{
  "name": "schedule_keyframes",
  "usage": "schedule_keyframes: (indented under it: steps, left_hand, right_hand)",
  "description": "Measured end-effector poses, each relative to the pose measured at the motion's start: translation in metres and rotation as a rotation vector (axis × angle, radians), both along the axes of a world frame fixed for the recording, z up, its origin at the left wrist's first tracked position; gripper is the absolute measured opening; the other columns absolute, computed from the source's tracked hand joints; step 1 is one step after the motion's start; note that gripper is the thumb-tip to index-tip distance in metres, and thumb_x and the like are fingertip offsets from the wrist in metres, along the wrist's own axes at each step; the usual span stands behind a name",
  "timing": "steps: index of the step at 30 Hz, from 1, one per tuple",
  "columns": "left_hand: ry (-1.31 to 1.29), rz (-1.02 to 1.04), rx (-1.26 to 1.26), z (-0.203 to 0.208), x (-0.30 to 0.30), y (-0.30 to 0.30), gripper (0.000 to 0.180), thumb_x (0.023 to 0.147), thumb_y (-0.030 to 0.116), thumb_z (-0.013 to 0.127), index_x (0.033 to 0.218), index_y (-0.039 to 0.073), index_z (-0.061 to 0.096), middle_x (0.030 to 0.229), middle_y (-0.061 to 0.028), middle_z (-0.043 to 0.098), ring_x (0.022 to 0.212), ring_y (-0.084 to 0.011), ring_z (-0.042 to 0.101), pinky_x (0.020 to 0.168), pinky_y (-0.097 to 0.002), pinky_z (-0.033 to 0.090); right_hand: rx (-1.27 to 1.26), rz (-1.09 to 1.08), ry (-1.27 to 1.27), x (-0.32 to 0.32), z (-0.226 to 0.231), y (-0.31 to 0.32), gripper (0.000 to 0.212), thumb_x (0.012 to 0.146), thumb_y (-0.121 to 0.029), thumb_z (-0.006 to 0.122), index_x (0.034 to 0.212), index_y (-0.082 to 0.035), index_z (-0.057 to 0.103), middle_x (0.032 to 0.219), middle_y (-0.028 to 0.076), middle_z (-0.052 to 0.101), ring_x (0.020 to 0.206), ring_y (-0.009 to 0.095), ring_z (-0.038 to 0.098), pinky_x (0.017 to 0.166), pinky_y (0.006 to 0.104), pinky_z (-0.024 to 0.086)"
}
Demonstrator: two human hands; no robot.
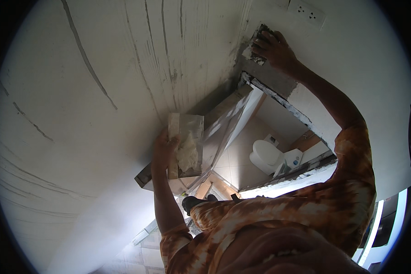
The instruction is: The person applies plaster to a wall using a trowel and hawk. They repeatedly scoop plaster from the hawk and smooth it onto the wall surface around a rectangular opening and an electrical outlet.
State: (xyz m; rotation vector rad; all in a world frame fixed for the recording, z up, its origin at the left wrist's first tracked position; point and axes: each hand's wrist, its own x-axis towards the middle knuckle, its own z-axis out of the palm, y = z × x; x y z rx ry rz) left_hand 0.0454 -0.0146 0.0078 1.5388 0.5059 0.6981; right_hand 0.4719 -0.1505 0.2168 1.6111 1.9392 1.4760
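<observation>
My left hand (160, 148) grips the side of a rectangular plaster tray (173, 120), thumb over its edge. A lump of off-white filler (187, 154) lies in the tray. High on the right, my right hand (275, 49) presses a dark, flat scraper (260, 33), smeared with filler, against the wall near the inner corner. My fingers lie spread over its back, so its full shape and any handle are hidden. A damp-looking grey patch (278, 82) of wall runs below the scraper, above a rough-edged opening.
Below the patch, the opening looks into a tiled room with a white toilet (266, 155). A white wall outlet (308, 14) sits at top right. Dark streaks mark the pale left wall (91, 77). A ledge or board end (144, 177) juts out beside my left forearm.
</observation>
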Motion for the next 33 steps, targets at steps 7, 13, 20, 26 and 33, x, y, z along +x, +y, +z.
schedule_keyframes:
  steps: [7,13,20,26,33]
  left_hand:
    - [0.169,0.142,0.106,0.005,0.000,-0.012,0.037,0.094,0.022,0.065,0.123,0.000,0.059,0.102,-0.0066,0.067,0.090,-0.0138,0.058,0.083,-0.0319,0.048]
    - [0.113,0.106,0.032,0.005,0.003,-0.012,0.037,0.094,0.022,0.065,0.122,-0.001,0.059,0.099,-0.0078,0.068,0.086,-0.0143,0.059,0.081,-0.0334,0.049]
    - [0.119,0.125,0.067,-0.001,0.004,-0.011,0.035,0.093,0.017,0.063,0.123,0.000,0.060,0.094,-0.0099,0.069,0.080,-0.0160,0.061,0.076,-0.0348,0.051]
    - [0.137,0.147,0.112,0.008,0.001,-0.013,0.035,0.091,0.018,0.063,0.121,0.000,0.061,0.095,-0.0128,0.069,0.082,-0.0201,0.062,0.079,-0.0365,0.050]
    - [0.143,0.160,0.096,0.013,0.005,-0.017,0.039,0.092,0.019,0.061,0.125,-0.001,0.057,0.105,-0.0166,0.068,0.090,-0.0236,0.064,0.085,-0.0377,0.050]
  right_hand:
    - [-0.081,-0.215,-0.171,0.045,-0.003,0.054,0.041,0.083,-0.011,0.063,0.124,-0.019,0.062,0.133,0.004,0.054,0.135,0.032,0.042,0.113,0.0499,0.032]
    - [-0.081,-0.089,-0.200,0.069,0.015,0.063,0.039,0.083,-0.012,0.063,0.122,-0.017,0.062,0.128,0.006,0.055,0.133,0.031,0.042,0.113,0.0499,0.032]
    - [-0.064,-0.281,-0.297,0.051,0.009,0.063,0.035,0.082,-0.018,0.065,0.117,-0.016,0.065,0.126,0.004,0.057,0.132,0.029,0.043,0.113,0.0502,0.030]
    - [-0.179,-0.404,-0.294,0.029,0.015,0.052,0.026,0.084,-0.024,0.064,0.106,-0.014,0.069,0.119,0.005,0.061,0.125,0.028,0.049,0.109,0.0488,0.035]
    - [-0.116,-0.198,-0.257,0.045,0.004,0.067,0.024,0.085,-0.024,0.062,0.107,-0.016,0.069,0.120,0.006,0.061,0.129,0.030,0.048,0.109,0.0518,0.035]
